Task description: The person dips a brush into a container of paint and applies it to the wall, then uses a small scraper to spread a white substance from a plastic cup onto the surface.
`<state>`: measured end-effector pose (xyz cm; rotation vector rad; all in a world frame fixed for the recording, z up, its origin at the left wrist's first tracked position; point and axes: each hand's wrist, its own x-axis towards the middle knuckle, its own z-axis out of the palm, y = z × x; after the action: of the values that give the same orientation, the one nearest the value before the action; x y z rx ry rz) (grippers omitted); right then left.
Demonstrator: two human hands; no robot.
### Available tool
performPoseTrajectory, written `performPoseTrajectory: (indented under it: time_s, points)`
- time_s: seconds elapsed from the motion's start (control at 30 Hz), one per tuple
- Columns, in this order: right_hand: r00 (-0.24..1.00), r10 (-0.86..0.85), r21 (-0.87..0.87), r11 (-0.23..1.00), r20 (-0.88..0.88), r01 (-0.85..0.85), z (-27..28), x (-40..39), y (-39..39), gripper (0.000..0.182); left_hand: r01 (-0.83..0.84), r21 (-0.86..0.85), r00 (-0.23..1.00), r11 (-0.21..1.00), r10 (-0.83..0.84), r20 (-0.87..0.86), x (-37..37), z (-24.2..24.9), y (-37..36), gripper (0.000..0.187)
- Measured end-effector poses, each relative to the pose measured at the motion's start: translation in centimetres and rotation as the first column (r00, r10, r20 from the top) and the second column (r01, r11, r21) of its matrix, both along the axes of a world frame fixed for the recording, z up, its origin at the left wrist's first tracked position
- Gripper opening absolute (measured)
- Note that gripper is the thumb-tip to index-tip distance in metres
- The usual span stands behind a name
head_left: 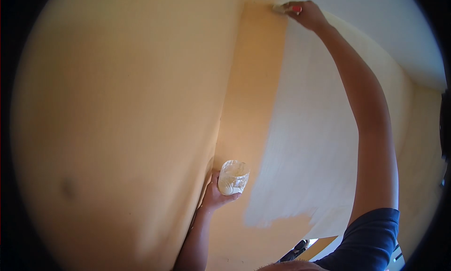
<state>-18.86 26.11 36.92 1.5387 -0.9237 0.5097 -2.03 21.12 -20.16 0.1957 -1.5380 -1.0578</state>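
Observation:
High up near the ceiling, my right hand [307,15] is closed around a paintbrush [296,9] with a red part on its handle. The pale bristles [279,8] meet the orange strip of wall at the edge of the white paint. Lower down, my left hand [216,195] grips a clear plastic container [234,177] with white paint in its bottom and smears on its sides. The white painted area [310,116] spreads to the right of the bare orange strip [251,83].
A wide yellowish wall [127,106] stands close on the left and meets the orange strip at a corner. The white ceiling [371,17] slopes across the upper right. Dark objects [296,251] show at the bottom, partly hidden and hard to make out.

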Motion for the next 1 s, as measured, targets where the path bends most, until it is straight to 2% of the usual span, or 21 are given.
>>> performPoseTrajectory:
  time_s: [0.07, 0.1, 0.17, 0.2, 0.27, 0.3, 0.37, 0.47, 0.6, 0.67, 0.73, 0.77, 0.8, 0.87, 0.9, 1.0]
  points:
    - [0.997, 0.033, 0.144, 0.989, -0.070, -0.023, -2.8, 0.0, 1.4, 0.026, -0.017, -0.012, 1.000, 1.000, 0.017, 0.013, 0.1, 0.5, -0.1, 0.080]
    - [0.997, 0.037, 0.135, 0.991, -0.071, -0.027, -4.4, 0.5, 2.7, 0.026, -0.020, -0.014, 1.000, 1.000, 0.020, 0.005, 0.0, 0.3, -0.2, 0.080]
    - [0.994, -0.012, 0.388, 0.921, 0.106, -0.030, -6.5, 1.4, 5.3, 0.022, -0.026, -0.019, 1.000, 0.999, 0.026, 0.002, 0.0, 0.5, 0.0, 0.081]
    - [0.994, -0.013, 0.387, 0.922, 0.111, -0.032, -6.5, 1.3, 5.8, 0.022, -0.014, -0.023, 1.000, 1.000, 0.014, -0.021, 0.0, 0.8, 0.3, 0.081]
    - [0.958, -0.032, 0.436, 0.895, 0.285, -0.099, -6.0, 1.4, 6.3, 0.023, 0.007, -0.021, 0.999, 1.000, -0.008, -0.041, 0.0, 0.7, 0.4, 0.081]
    - [0.958, -0.036, 0.435, 0.895, 0.286, -0.097, -5.5, 1.8, 6.7, 0.023, -0.010, -0.037, 1.000, 0.999, 0.010, -0.009, 0.1, 0.6, 0.1, 0.080]
    - [0.896, -0.074, 0.547, 0.813, 0.437, -0.200, -4.3, 3.2, 6.9, 0.027, -0.024, -0.049, 1.000, 0.999, 0.025, 0.014, 0.1, 0.5, -0.3, 0.080]
    - [0.884, -0.096, 0.600, 0.766, 0.458, -0.228, -1.9, 2.2, 4.3, 0.031, -0.058, -0.069, 0.998, 0.996, 0.060, 0.029, 0.2, 0.4, -0.4, 0.080]
    - [0.903, -0.101, 0.564, 0.808, 0.417, -0.170, 0.8, 2.0, 2.4, 0.029, -0.029, -0.049, 0.999, 0.998, 0.030, 0.019, 0.5, 1.2, 0.2, 0.078]
    - [0.915, -0.086, 0.580, 0.796, 0.394, -0.175, 2.7, 1.0, 1.0, 0.036, -0.031, -0.034, 0.999, 0.999, 0.032, 0.028, 0.6, 1.3, 0.5, 0.078]
    - [0.937, -0.067, 0.507, 0.853, 0.344, -0.125, 3.4, 2.7, 1.8, 0.033, -0.026, -0.016, 0.999, 1.000, 0.026, 0.030, 0.7, 1.5, 0.8, 0.077]
    - [0.888, -0.142, 0.439, 0.895, 0.438, -0.073, 3.6, 4.5, 3.7, 0.027, -0.029, -0.018, 0.999, 0.999, 0.030, 0.028, 0.7, 1.5, 0.7, 0.077]
    - [0.890, -0.139, 0.438, 0.896, 0.435, -0.074, 3.9, 5.4, 4.5, 0.027, -0.035, -0.014, 0.999, 0.999, 0.035, 0.035, 0.8, 1.6, 0.8, 0.077]
    - [0.921, -0.126, 0.291, 0.957, 0.368, 0.015, 4.3, 6.9, 5.5, 0.026, -0.037, -0.011, 0.999, 0.999, 0.038, 0.034, 0.8, 1.6, 0.7, 0.077]
    - [0.924, -0.126, 0.291, 0.957, 0.362, 0.017, 4.4, 7.0, 5.3, 0.026, -0.035, -0.022, 0.999, 0.999, 0.035, 0.030, 0.9, 1.7, 0.8, 0.077]
    - [0.985, -0.058, 0.052, 0.997, 0.161, 0.050, 3.8, 5.8, 3.7, 0.025, -0.024, -0.038, 0.999, 0.999, 0.025, 0.024, 0.7, 1.5, 0.6, 0.076]
